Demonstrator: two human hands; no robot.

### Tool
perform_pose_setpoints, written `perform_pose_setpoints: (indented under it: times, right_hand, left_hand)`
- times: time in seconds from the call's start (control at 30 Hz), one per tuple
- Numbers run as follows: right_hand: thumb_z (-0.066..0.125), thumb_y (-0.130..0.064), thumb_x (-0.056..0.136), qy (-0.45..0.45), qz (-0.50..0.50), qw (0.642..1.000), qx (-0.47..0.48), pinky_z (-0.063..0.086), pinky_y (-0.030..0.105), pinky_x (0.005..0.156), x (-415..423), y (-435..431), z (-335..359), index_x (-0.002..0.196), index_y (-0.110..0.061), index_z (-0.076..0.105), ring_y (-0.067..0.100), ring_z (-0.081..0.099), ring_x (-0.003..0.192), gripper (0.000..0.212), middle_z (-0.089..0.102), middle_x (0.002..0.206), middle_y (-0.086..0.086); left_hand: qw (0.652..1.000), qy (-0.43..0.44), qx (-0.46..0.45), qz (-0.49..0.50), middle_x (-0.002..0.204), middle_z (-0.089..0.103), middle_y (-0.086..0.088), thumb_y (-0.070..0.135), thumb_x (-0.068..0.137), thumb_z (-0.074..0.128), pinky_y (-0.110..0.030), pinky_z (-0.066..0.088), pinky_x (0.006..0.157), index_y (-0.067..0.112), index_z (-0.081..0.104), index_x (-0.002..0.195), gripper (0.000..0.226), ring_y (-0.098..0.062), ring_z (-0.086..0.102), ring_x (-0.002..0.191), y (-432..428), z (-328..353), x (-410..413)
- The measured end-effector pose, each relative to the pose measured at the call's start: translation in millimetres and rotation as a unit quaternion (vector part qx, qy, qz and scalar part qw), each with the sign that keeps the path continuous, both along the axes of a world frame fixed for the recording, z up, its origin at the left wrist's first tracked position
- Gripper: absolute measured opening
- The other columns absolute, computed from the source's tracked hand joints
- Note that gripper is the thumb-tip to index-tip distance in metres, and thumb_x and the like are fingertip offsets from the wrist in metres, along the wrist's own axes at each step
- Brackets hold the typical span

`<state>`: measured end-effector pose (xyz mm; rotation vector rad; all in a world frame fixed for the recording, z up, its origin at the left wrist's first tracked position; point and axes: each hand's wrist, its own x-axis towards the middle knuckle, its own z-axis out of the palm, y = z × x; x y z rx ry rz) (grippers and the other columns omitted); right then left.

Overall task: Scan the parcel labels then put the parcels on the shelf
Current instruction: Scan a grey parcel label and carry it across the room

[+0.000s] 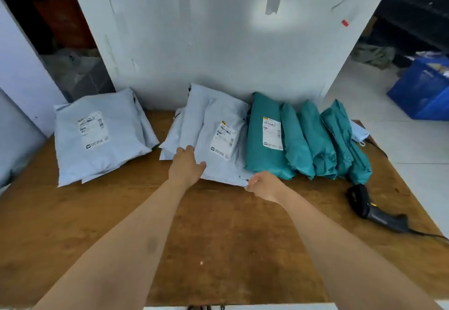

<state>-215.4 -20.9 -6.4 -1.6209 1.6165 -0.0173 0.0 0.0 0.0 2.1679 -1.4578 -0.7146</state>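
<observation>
Your left hand point(185, 165) curls its fingers round the grey parcel point(215, 164) at its left edge, and your right hand point(263, 186) pinches its near corner.

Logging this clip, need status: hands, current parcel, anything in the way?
Left hand grips grey parcel at left edge; right hand pinches near corner. Scanner lies unheld at right. Teal parcels press against its right side.
</observation>
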Motion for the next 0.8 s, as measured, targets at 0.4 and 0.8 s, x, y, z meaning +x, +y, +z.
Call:
perform_pose_setpoints:
  times: [0.4,0.8]
  right_hand:
    - [0.061,-0.014,0.089,-0.117,-0.203,0.971,0.037,0.043,0.033,0.097,45,-39,-62,0.131,-0.004,0.053,0.026,0.055,0.109,0.043,0.055,0.120,0.008]
    - [0.061,-0.040,0.088,0.027,-0.260,0.965,0.019,0.033,0.044,0.111,-7,1,-83,0.150,-0.017,0.025,0.034,0.030,0.140,0.076,0.033,0.154,0.012]
  left_hand:
    - [0.959,0.279,0.035,0.041,0.099,0.062,-0.005,0.017,0.081,0.072,-0.018,0.044,0.042,0.011,0.056,0.109,0.032,-0.020,0.058,0.075,-80,-47,-3]
    - [0.840,0.506,0.175,0.088,0.107,0.068,-0.009,-0.008,0.090,0.051,-0.043,0.059,0.060,0.012,0.053,0.119,0.035,-0.031,0.066,0.088,36,-88,12]
